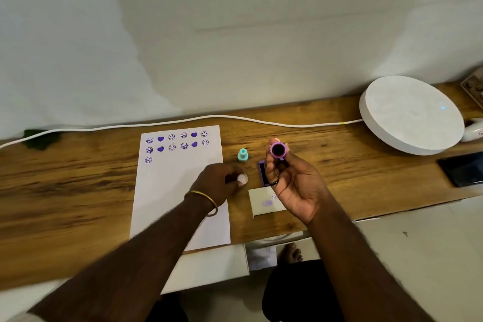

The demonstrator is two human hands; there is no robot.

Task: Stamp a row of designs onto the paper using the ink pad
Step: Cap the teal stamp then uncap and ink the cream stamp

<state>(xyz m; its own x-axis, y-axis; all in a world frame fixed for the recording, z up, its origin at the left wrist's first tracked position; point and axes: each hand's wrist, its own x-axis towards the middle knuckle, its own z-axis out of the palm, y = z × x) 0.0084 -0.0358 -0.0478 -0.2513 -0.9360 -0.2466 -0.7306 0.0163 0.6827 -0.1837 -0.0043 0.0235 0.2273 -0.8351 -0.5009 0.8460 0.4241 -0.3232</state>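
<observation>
A white sheet of paper (177, 191) lies on the wooden desk (65, 185), bearing two rows of purple smileys and hearts plus one smiley starting a third row. My right hand (292, 180) holds a purple stamp (278, 150) raised above the desk, its dark inked face turned toward me. Behind that hand the purple ink pad (262, 172) lies open, partly hidden. My left hand (219, 181) rests at the paper's right edge and pinches a small white round cap (242, 178). A teal stamp (242, 155) stands upright between paper and ink pad.
A small white card (264, 204) with purple smudges lies near the desk's front edge. At the right stand a round white device (410, 115) and a dark phone (464, 168). A white cable (183, 120) runs along the wall. A white box (209, 269) sits below the desk edge.
</observation>
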